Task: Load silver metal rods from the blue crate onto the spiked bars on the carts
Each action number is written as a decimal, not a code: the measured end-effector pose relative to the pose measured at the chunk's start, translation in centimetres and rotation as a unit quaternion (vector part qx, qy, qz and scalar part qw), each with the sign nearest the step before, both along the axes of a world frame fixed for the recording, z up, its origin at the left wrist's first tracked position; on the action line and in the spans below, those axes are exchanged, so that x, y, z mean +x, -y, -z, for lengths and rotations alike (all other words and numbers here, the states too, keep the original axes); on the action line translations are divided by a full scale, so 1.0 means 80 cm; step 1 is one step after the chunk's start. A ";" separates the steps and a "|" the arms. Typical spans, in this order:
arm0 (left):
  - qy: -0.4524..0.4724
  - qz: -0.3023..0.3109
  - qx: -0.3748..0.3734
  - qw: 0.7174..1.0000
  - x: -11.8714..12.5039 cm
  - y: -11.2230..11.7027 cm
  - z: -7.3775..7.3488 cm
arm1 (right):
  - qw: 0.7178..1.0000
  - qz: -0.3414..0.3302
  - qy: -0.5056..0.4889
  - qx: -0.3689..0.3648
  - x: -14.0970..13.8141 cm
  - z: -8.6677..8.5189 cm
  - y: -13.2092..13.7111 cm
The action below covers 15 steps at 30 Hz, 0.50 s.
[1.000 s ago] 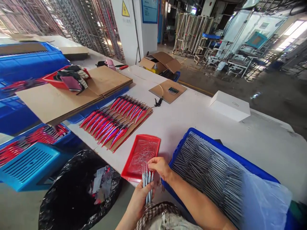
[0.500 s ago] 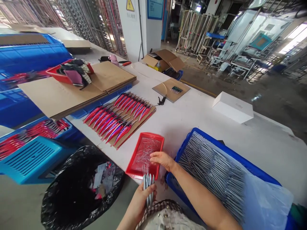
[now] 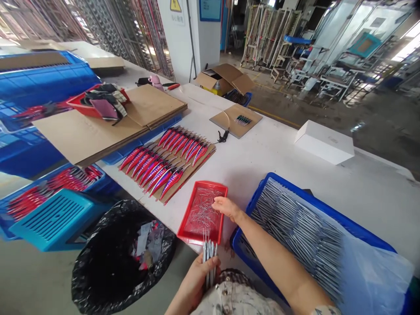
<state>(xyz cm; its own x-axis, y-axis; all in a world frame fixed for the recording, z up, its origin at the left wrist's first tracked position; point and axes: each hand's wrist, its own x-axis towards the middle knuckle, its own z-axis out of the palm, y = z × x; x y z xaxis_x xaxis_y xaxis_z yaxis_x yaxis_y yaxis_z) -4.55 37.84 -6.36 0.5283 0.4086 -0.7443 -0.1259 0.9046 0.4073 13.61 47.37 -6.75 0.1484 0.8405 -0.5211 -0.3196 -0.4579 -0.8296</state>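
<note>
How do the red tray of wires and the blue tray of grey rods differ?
Size: the red tray is smaller than the blue tray.
Contents: the red tray holds thin, criss-crossed wires; the blue tray holds thicker grey rods packed in rows.
Lining: the blue tray has a translucent sheet; the red tray none visible.
Both are open-topped.

A: Which signs are legible?
B: One: a yellow warning sign with a black lightning bolt, on the white pillar. Characters beneath it: too blurred to read.
A: Other markings?
B: The blue board bears illegible pale lines; the white box, a faint, unreadable mark.
</note>
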 end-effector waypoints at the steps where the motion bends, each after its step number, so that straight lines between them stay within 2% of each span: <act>1: -0.010 -0.012 0.002 1.000 0.001 -0.003 -0.001 | 1.000 -0.025 0.000 0.000 0.000 0.000 0.004; 4: -0.023 -0.044 0.006 0.999 0.006 -0.014 -0.007 | 0.991 -0.130 -0.030 -0.014 -0.019 0.004 0.029; 6: -0.020 -0.048 0.007 0.999 0.009 -0.019 -0.009 | 0.986 -0.157 -0.053 -0.027 -0.037 0.008 0.044; 8: -0.018 -0.037 0.013 0.999 0.010 -0.018 -0.005 | 0.991 -0.118 -0.052 -0.028 -0.048 0.012 0.048; 10: -0.014 -0.011 0.017 1.000 0.010 -0.011 0.002 | 0.998 -0.060 -0.029 -0.021 -0.045 0.015 0.039; 13: 0.010 0.027 0.000 1.000 0.005 0.001 0.016 | 1.000 -0.002 0.007 -0.010 -0.017 0.015 0.011; 15: 0.010 0.031 -0.013 0.999 0.002 0.004 0.021 | 1.000 -0.004 0.022 -0.004 0.002 0.013 -0.004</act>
